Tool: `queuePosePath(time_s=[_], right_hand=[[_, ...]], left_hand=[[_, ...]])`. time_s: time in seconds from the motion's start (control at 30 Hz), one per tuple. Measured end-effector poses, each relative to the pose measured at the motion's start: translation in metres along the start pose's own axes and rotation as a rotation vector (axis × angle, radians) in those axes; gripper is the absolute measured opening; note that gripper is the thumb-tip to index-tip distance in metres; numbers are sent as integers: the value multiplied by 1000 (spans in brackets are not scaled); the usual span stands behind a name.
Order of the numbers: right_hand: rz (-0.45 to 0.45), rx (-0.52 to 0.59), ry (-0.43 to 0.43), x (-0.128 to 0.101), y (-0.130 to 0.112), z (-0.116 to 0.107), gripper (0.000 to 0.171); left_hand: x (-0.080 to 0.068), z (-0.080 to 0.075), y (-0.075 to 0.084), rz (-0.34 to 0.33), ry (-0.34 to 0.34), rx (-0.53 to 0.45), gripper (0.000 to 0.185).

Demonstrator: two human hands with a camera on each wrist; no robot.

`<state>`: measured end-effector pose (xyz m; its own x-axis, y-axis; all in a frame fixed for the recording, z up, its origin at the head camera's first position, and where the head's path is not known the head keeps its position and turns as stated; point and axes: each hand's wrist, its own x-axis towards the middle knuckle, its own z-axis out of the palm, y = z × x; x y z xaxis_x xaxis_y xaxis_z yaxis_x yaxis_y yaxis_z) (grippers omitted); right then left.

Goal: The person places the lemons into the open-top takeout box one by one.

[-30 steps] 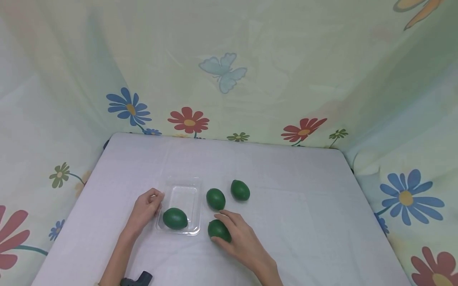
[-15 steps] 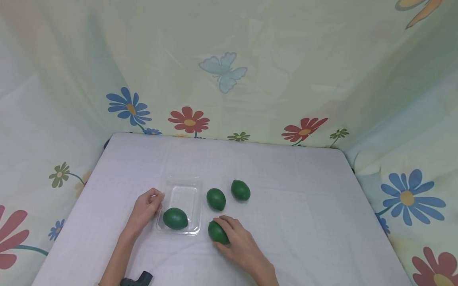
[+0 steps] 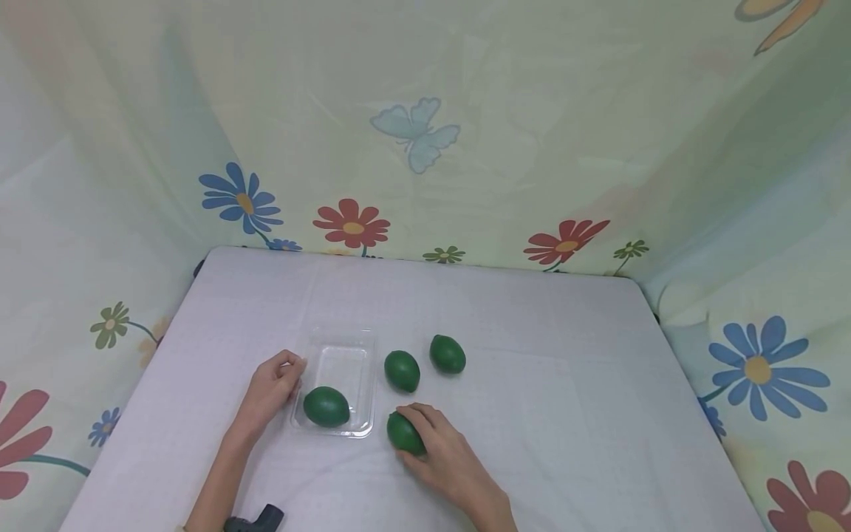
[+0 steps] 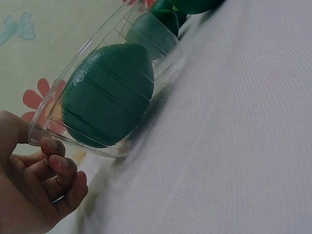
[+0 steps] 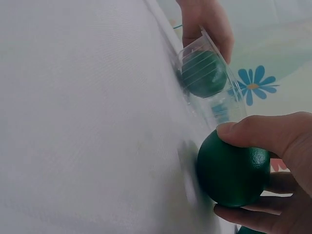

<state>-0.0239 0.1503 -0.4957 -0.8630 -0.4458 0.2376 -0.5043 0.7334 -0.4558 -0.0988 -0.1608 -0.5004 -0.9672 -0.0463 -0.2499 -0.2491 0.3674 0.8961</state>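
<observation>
Left hand [image 3: 271, 386] rests on the white table [image 3: 545, 384] at the left edge of the clear plastic tray [image 3: 346, 362], fingers curled, thumb and fingertips pinching the tray's rim; the left wrist view confirms the grip on the rim [image 4: 46, 141]. The tray stands flat on the cloth. One green lime [image 3: 326, 406] lies inside it, at the end nearest the person; the far end of the tray holds nothing else.

At 3 o'clock from the tray, just beside its near corner, a second lime [image 3: 402, 433] sits on the table under the right hand [image 3: 444, 458]. Thumb and fingers are curled round it, gripping it; the right wrist view shows the thumb on top and fingers beneath the side [image 5: 234, 173]. Whether this lime is clear of the cloth cannot be told with certainty; it appears to be touching it.

At 12 o'clock from the gripped lime lies a third lime [image 3: 402, 371], just beside the tray's right wall. A fourth lime [image 3: 448, 354] lies at 2 o'clock from the third, near it but apart. Flower-printed fabric [image 3: 425, 133] encloses the table on three sides.
</observation>
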Motion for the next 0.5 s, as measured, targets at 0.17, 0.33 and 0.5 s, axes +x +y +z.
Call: queuePosePath(time_s=[0.17,0.33,0.5], right_hand=[[13,-6,-11,0,-1,-2,63],[30,-1,-17,0,-3,-7,63],[2,-9,13,1,-5,-11,64]], left_hand=[[-1,0,1,3,4,-9,31],[0,0,0,6,1,-13,31],[0,0,-1,21,-1,-12,31]])
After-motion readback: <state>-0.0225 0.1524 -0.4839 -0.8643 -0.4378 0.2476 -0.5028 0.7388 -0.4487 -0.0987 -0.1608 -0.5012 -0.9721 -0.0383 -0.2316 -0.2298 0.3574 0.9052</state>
